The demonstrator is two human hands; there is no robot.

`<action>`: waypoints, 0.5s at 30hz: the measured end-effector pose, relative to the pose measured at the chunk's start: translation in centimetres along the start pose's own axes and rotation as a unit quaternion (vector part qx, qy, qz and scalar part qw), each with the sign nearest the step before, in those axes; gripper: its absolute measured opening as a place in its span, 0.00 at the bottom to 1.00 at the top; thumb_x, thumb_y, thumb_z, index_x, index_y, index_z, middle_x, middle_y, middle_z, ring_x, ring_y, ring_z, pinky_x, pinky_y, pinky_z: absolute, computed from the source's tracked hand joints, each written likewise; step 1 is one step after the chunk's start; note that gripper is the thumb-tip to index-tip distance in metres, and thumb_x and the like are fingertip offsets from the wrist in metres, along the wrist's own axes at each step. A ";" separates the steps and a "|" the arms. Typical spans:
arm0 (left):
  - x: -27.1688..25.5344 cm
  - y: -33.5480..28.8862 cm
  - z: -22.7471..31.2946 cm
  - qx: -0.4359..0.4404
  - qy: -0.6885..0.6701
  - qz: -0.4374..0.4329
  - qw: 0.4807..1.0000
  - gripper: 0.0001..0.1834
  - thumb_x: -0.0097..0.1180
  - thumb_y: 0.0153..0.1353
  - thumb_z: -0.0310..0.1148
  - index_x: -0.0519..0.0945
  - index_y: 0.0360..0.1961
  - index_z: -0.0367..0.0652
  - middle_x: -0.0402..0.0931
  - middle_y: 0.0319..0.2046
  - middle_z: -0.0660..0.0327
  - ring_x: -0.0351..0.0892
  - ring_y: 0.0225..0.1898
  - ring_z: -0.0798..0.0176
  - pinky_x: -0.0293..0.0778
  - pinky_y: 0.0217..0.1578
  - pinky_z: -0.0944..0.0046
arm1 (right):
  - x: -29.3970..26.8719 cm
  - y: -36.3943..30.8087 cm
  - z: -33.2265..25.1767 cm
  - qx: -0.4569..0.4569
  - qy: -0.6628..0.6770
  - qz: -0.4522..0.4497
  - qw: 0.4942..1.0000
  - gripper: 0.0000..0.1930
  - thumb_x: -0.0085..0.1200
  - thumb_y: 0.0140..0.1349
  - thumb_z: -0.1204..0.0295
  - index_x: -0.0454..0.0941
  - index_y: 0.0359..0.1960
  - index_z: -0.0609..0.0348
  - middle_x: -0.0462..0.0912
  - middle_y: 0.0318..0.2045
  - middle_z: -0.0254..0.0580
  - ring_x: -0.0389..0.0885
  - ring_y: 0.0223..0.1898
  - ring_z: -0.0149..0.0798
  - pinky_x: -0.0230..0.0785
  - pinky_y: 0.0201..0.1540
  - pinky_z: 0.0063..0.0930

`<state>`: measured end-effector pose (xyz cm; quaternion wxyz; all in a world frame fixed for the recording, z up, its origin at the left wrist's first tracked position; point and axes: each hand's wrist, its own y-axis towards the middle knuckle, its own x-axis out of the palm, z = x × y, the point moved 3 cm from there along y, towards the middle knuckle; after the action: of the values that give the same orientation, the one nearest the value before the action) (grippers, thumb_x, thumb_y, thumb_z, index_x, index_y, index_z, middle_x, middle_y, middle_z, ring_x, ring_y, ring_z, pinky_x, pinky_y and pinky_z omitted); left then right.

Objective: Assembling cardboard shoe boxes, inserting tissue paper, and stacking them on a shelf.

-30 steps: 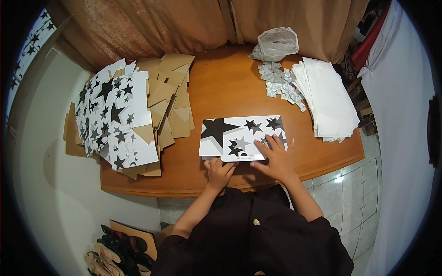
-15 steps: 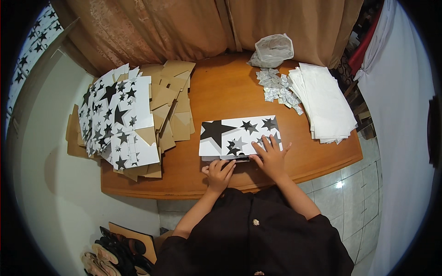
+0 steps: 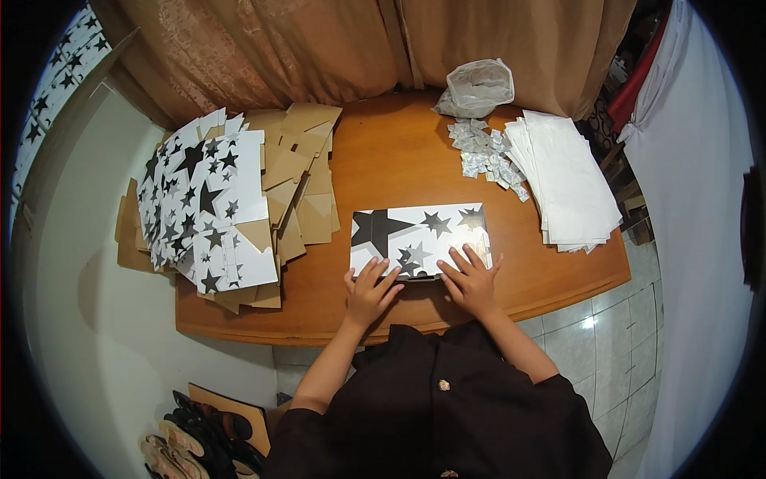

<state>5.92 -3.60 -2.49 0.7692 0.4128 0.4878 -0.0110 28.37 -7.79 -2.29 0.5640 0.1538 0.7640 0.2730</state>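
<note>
A white cardboard box [image 3: 419,235] printed with black and grey stars lies near the table's front edge, its lid down. My left hand [image 3: 369,294] rests on the lid's near left corner, fingers spread. On the near right part of the lid lies my right hand [image 3: 472,285], its fingers fanned out too. Between the hands, a dark narrow gap shows along the box's front edge. Neither hand grips anything.
Flat star-printed box blanks [image 3: 209,199] and brown cardboard pieces [image 3: 307,184] are piled at the left. At the right are white paper sheets [image 3: 570,180], small silvery packets [image 3: 487,152] and a clear plastic bag [image 3: 479,86]. Shoes [image 3: 203,439] stand below left.
My left hand has moved from the box's front edge up onto the lid. The lid now sits lower at the front, and the right hand has shifted slightly nearer me.
</note>
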 end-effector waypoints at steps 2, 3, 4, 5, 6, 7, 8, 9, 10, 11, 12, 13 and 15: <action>0.7 -0.1 -0.7 0.042 0.000 -0.030 0.999 0.18 0.64 0.50 0.40 0.80 0.44 0.56 0.76 0.47 0.69 0.71 0.52 0.65 0.52 0.52 0.52 | -0.1 0.1 0.1 -0.007 0.016 -0.003 1.000 0.14 0.56 0.55 0.61 0.80 0.44 0.34 0.78 0.49 0.28 0.70 0.56 0.37 0.18 0.61 0.65; 0.7 0.0 -0.7 0.044 -0.003 -0.031 0.999 0.18 0.64 0.50 0.40 0.80 0.44 0.56 0.76 0.47 0.69 0.71 0.52 0.65 0.52 0.52 0.52 | -0.2 0.1 0.1 -0.012 0.030 -0.006 0.999 0.13 0.57 0.55 0.63 0.80 0.43 0.37 0.79 0.46 0.26 0.72 0.54 0.34 0.19 0.62 0.63; 0.6 0.0 -0.7 0.044 -0.011 -0.021 0.999 0.17 0.63 0.51 0.38 0.80 0.44 0.55 0.77 0.46 0.70 0.72 0.51 0.66 0.53 0.52 0.52 | -0.3 0.1 0.1 -0.009 0.029 -0.006 1.000 0.13 0.57 0.55 0.63 0.80 0.43 0.37 0.79 0.46 0.26 0.72 0.54 0.34 0.19 0.62 0.63; 0.5 0.1 -0.7 0.044 -0.020 -0.010 0.999 0.16 0.62 0.52 0.37 0.80 0.43 0.54 0.78 0.44 0.70 0.73 0.49 0.66 0.53 0.52 0.53 | -0.5 0.3 0.1 -0.006 0.052 -0.011 0.999 0.12 0.58 0.54 0.64 0.81 0.42 0.38 0.80 0.45 0.25 0.73 0.53 0.33 0.20 0.62 0.63; 0.6 0.2 -0.6 0.046 -0.021 -0.010 0.999 0.16 0.62 0.52 0.37 0.80 0.43 0.54 0.78 0.44 0.70 0.73 0.49 0.66 0.53 0.52 0.53 | -0.6 0.4 0.1 -0.005 0.075 -0.014 0.997 0.12 0.58 0.53 0.65 0.81 0.41 0.40 0.81 0.43 0.23 0.74 0.52 0.31 0.22 0.62 0.63; 0.6 0.4 -0.5 0.046 -0.025 -0.008 0.999 0.15 0.62 0.52 0.37 0.81 0.43 0.54 0.78 0.44 0.70 0.74 0.49 0.66 0.54 0.51 0.53 | -0.7 0.5 0.2 -0.004 0.074 -0.014 0.997 0.12 0.58 0.53 0.65 0.81 0.41 0.40 0.81 0.43 0.23 0.74 0.52 0.31 0.22 0.62 0.63; 0.6 0.5 -0.5 0.045 -0.028 -0.006 0.999 0.14 0.62 0.52 0.36 0.81 0.42 0.53 0.78 0.43 0.70 0.74 0.48 0.66 0.54 0.51 0.54 | -0.9 0.5 0.1 -0.005 0.077 -0.012 0.997 0.12 0.59 0.53 0.66 0.81 0.40 0.41 0.81 0.43 0.23 0.74 0.52 0.31 0.22 0.62 0.63; 0.6 0.5 -0.5 0.045 -0.028 -0.007 0.999 0.14 0.62 0.52 0.36 0.81 0.42 0.53 0.78 0.43 0.70 0.74 0.48 0.66 0.54 0.51 0.54 | -0.9 0.4 0.1 -0.008 0.081 -0.011 0.997 0.11 0.59 0.53 0.67 0.81 0.40 0.42 0.81 0.42 0.23 0.74 0.52 0.31 0.23 0.62 0.63; 0.7 0.5 -0.5 0.045 -0.032 -0.011 0.998 0.13 0.62 0.52 0.36 0.81 0.41 0.53 0.79 0.42 0.71 0.75 0.48 0.66 0.54 0.51 0.54 | -0.7 0.3 0.1 -0.008 0.082 -0.012 0.997 0.11 0.59 0.53 0.67 0.81 0.40 0.42 0.81 0.42 0.23 0.74 0.52 0.31 0.23 0.62 0.63; 0.8 0.5 -0.5 0.046 -0.035 -0.015 0.998 0.12 0.62 0.52 0.35 0.81 0.40 0.53 0.79 0.42 0.71 0.75 0.47 0.66 0.55 0.50 0.54 | -0.6 0.0 0.2 -0.008 0.079 -0.010 0.997 0.12 0.59 0.53 0.67 0.81 0.40 0.42 0.81 0.42 0.23 0.74 0.52 0.30 0.23 0.62 0.61; 0.9 0.3 -0.4 0.045 -0.035 -0.015 0.998 0.12 0.62 0.52 0.35 0.81 0.40 0.53 0.79 0.42 0.71 0.75 0.47 0.66 0.55 0.50 0.54 | -0.4 -0.3 0.3 -0.009 0.077 -0.007 0.997 0.12 0.59 0.52 0.68 0.81 0.40 0.42 0.81 0.43 0.23 0.74 0.52 0.30 0.23 0.63 0.60; 1.1 0.1 -0.4 0.044 -0.042 -0.010 0.998 0.12 0.62 0.51 0.33 0.82 0.39 0.52 0.80 0.41 0.70 0.76 0.47 0.65 0.56 0.49 0.55 | 0.0 -0.6 0.4 -0.009 0.077 -0.007 0.997 0.12 0.59 0.52 0.68 0.81 0.40 0.42 0.81 0.43 0.23 0.74 0.52 0.30 0.23 0.63 0.60; 1.3 0.0 -0.3 0.041 -0.048 -0.005 0.998 0.11 0.63 0.50 0.32 0.82 0.38 0.51 0.80 0.39 0.69 0.76 0.46 0.64 0.56 0.48 0.56 | 0.7 -1.1 0.7 -0.033 0.037 0.019 0.999 0.14 0.60 0.49 0.68 0.81 0.41 0.42 0.81 0.43 0.23 0.74 0.53 0.29 0.24 0.64 0.59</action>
<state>6.38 -2.86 -3.53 0.7739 0.4405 0.4517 -0.0551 28.86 -8.19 -3.62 0.5354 0.1389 0.7716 0.3142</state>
